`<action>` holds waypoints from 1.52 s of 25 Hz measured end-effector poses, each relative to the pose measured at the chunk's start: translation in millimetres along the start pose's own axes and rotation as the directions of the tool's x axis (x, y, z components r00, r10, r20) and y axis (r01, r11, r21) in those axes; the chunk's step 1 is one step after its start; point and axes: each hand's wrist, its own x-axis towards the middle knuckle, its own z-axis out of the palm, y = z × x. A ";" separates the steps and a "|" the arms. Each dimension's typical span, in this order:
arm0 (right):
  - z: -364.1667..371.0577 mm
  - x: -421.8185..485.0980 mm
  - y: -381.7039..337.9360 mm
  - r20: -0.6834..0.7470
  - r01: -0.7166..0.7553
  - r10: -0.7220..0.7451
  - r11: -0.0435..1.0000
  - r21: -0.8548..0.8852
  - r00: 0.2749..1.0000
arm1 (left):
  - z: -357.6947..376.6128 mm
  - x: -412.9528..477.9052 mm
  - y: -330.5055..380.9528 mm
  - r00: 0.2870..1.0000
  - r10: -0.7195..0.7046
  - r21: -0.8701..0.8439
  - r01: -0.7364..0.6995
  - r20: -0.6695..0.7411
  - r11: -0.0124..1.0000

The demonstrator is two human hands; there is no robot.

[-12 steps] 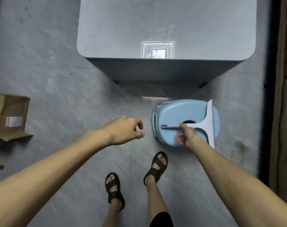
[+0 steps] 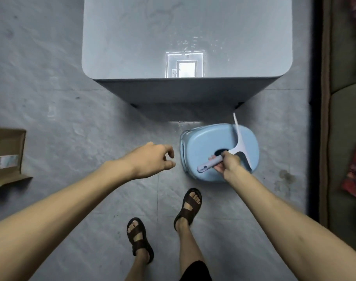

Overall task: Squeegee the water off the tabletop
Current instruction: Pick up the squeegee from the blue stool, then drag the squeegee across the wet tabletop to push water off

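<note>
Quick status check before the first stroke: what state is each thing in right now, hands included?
Squeegee: gripped by its handle, lifted and tilted over the stool.
Right hand: closed around the squeegee handle.
Left hand: empty, fingers loosely curled, above the floor.
Tabletop: wet, droplets near the front edge, not yet wiped.
Blue stool: standing on the floor, seat bare.
Cardboard box: open, flaps spread.

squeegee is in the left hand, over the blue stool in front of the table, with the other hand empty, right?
Not quite: the head view shows the squeegee in the right hand, not the left. The rest holds: it is over the blue stool in front of the table, and the left hand is empty.
</note>
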 end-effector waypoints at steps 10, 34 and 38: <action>50.0 -290.2 -114.9 0.488 0.562 -0.298 0.263 -0.784 0.820 | -167.1 -160.5 8.5 0.973 0.071 -0.060 -0.086 -0.218 0.994; 570.3 -625.9 -187.7 0.472 0.344 -0.481 -0.333 -0.878 0.739 | -614.7 -311.4 -311.9 0.880 0.368 0.287 -0.285 -0.299 0.915; 662.6 -606.5 -249.1 0.479 0.356 -0.457 -0.331 -0.874 0.750 | -711.5 -263.6 -355.9 0.896 0.351 0.330 -0.255 -0.272 0.909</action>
